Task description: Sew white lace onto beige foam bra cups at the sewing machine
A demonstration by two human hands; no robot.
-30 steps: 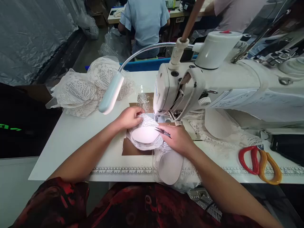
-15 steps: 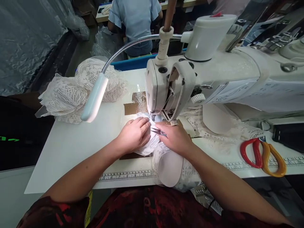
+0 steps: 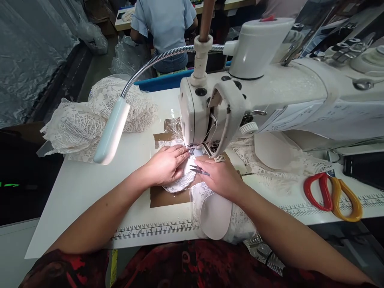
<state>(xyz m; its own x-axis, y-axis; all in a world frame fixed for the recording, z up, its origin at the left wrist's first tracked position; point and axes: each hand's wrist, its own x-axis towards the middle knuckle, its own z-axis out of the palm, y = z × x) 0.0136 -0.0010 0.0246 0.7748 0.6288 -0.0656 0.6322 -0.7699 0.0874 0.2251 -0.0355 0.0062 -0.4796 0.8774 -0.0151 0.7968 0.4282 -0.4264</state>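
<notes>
Under the needle end of a white sewing machine (image 3: 195, 116) lies a round, padded white lace cup (image 3: 181, 185). My left hand (image 3: 163, 166) rests flat on it, fingers stretched toward the presser foot and pressing the lace down. Dark thread snips (image 3: 200, 170) are held in my right hand (image 3: 223, 180), their parted tips pointing left over the cup. The right thumb and forefinger reach close to the needle area; the other fingers curl out of sight. A second pale cup (image 3: 216, 216) with lace hangs at the table's front edge, below my right wrist.
White lace pieces (image 3: 78, 128) are heaped at the left behind a bendable lamp (image 3: 111, 132). Red-and-orange-handled scissors (image 3: 345, 200) lie at the right. More lace (image 3: 276, 160) sits under the machine arm. A printed ruler (image 3: 159, 229) runs along the front edge. A person (image 3: 165, 28) sits beyond.
The lace cup has turned and slid away from me, baring brown tape in front of it. My left hand moved slightly left with it; the snips stay in my right hand.
</notes>
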